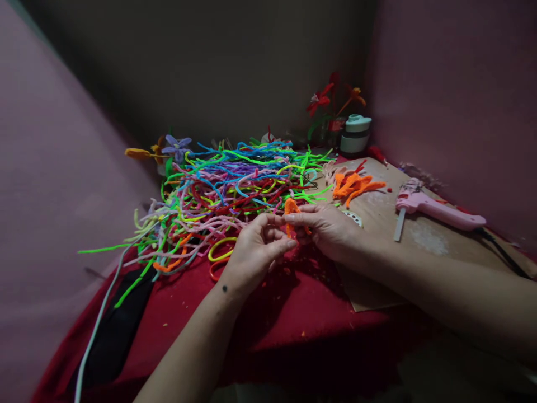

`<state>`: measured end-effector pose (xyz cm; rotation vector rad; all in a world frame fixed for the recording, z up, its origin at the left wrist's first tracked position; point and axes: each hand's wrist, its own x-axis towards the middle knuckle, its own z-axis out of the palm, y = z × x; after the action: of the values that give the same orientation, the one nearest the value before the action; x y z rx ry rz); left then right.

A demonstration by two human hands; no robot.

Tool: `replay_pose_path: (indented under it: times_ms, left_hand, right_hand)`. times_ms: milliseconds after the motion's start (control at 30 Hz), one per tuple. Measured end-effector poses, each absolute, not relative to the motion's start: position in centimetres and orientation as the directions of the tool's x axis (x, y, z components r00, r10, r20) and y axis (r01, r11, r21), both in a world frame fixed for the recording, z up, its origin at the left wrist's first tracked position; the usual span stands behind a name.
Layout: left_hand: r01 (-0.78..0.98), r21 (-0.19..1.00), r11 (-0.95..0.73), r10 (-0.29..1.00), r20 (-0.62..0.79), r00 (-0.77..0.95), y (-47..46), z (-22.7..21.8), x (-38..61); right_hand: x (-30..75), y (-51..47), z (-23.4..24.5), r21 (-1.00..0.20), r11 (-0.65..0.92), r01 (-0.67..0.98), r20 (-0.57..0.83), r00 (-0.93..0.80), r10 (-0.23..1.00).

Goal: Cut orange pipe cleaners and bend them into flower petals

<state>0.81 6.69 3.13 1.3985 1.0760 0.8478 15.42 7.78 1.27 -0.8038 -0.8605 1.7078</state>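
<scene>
Over the front of the red-covered table, my two hands meet at an orange pipe cleaner [291, 207] bent into a loop. My right hand [321, 224] pinches it from the right side. The fingers of my left hand [263, 240] are curled and closed against its lower part, with the thumb stretched toward my right hand; the exact grip is partly hidden. Just left of my left hand, the yellow and red-orange handles of scissors [221, 249] show. Beyond my right hand, a bunch of bent orange pipe cleaners [354, 186] lies on a brown board [377, 224].
A big tangled heap of coloured pipe cleaners [235, 179] covers the table's back left. A pink glue gun [444, 211] lies on the board at right. Pipe-cleaner flowers [321, 101] and a lidded cup [356, 135] stand behind. A white cable [100, 324] crosses a black strip [121, 330].
</scene>
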Motion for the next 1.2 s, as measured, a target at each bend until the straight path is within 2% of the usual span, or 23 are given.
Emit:
replay_pose_path:
  times_ms: [167,300,467,600,800,1000,1200]
  left_hand:
    - [0.058,0.995,-0.084,0.921,0.055,0.387,6.6,2.6,0.7]
    - [0.121,0.947,-0.296,0.883,0.224,0.412,6.4,2.4,0.5]
    - [0.342,0.724,-0.599,0.759,0.378,0.53,6.3,2.2,0.2]
    - [0.332,0.572,-0.75,0.655,0.57,0.497,6.3,2.1,0.2]
    - [0.335,0.502,-0.797,0.603,0.687,0.406,6.2,2.4,-0.1]
    - [0.208,0.593,-0.778,0.614,0.649,0.449,6.4,2.5,-0.8]
    - [0.215,0.645,-0.734,0.672,0.641,0.371,6.3,2.9,-0.9]
  right_hand:
    - [15.5,8.0,1.3,-0.858,-0.13,-0.497,-0.051,-0.169,0.984]
    - [15.5,8.1,1.2,-0.854,-0.12,-0.507,-0.044,-0.158,0.986]
    - [15.6,8.3,1.2,-0.837,-0.153,-0.525,-0.065,-0.182,0.981]
    - [15.6,8.2,1.3,-0.814,-0.215,-0.539,-0.112,-0.218,0.969]
    - [15.7,7.8,1.4,-0.791,-0.294,-0.536,-0.117,-0.338,0.934]
    - [15.7,7.5,1.9,-0.827,-0.288,-0.482,-0.113,-0.358,0.927]
    - [15.5,7.2,2.1,-0.869,-0.268,-0.417,-0.093,-0.393,0.915]
